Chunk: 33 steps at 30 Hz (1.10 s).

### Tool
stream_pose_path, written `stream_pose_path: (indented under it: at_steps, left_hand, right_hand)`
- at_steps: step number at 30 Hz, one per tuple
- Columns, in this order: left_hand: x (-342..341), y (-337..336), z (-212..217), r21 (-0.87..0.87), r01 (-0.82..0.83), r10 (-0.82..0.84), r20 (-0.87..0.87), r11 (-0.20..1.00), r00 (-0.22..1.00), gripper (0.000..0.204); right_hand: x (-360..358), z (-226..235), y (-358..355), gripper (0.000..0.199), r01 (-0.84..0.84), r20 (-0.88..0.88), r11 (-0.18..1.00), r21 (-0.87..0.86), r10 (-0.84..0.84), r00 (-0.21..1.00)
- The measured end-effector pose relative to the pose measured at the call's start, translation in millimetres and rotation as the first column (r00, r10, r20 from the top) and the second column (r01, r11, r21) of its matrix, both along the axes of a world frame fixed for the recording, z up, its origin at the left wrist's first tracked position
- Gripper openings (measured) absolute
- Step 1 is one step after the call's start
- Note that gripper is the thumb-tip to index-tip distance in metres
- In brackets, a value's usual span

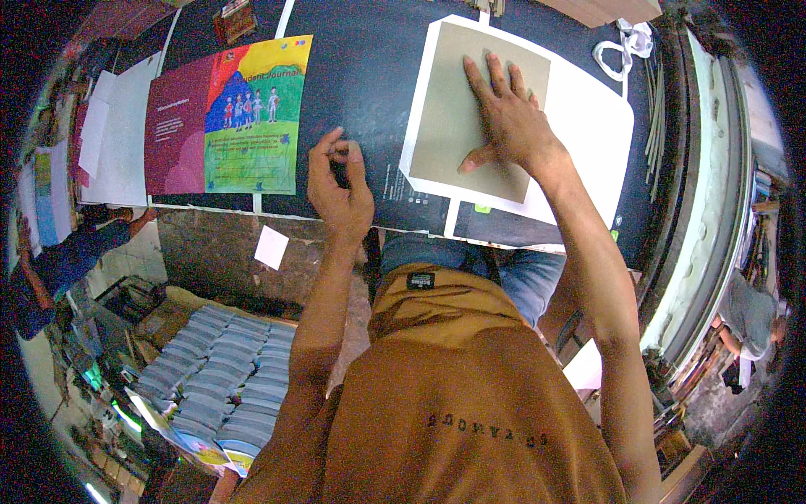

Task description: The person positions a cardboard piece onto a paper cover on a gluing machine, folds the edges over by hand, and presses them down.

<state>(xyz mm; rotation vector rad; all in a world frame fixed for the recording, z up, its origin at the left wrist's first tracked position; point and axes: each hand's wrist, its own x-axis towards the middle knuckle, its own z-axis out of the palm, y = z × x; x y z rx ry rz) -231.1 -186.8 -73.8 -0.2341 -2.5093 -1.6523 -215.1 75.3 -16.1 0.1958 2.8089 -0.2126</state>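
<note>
My right hand lies flat with fingers spread on a grey-brown board. The board rests on a larger white sheet, whose left corners are cut at a slant. My left hand hovers by the near edge of the dark table, fingers loosely curled, a gap showing between thumb and fingers and nothing visible in it. Left of it lies a printed cover, opened flat, with a maroon side and a colourful side of drawn figures.
White sheets lie at the table's left end. A white cloth strip and thin sticks are at the right. Stacked grey-blue booklets stand low on the left. Another person's sleeve shows at the far left.
</note>
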Motion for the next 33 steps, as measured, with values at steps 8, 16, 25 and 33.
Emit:
stream_pose_path:
  at_steps: [8,16,25,33]
  left_hand:
    - [0,2,11,-0.108,-0.006,0.002,-0.03,0.994,1.0,0.031]
    - [-92,78,38,0.069,0.164,-0.15,-0.174,0.984,0.973,0.024]
    - [-199,173,-3,-0.629,0.152,-0.312,-0.151,0.762,0.938,0.028]
    - [-201,132,54,-0.414,0.099,-0.261,-0.357,0.905,0.897,0.024]
  right_hand:
    - [1,1,-1,0.159,0.004,0.013,1.0,0.014,-0.004,1.0]
    - [7,0,6,0.155,0.009,0.035,1.0,0.015,-0.01,0.999]
    - [109,25,-3,0.12,0.131,-0.45,0.837,-0.532,-0.41,0.793]
    - [199,67,7,0.073,0.156,-0.552,0.619,-0.77,-0.769,0.323]
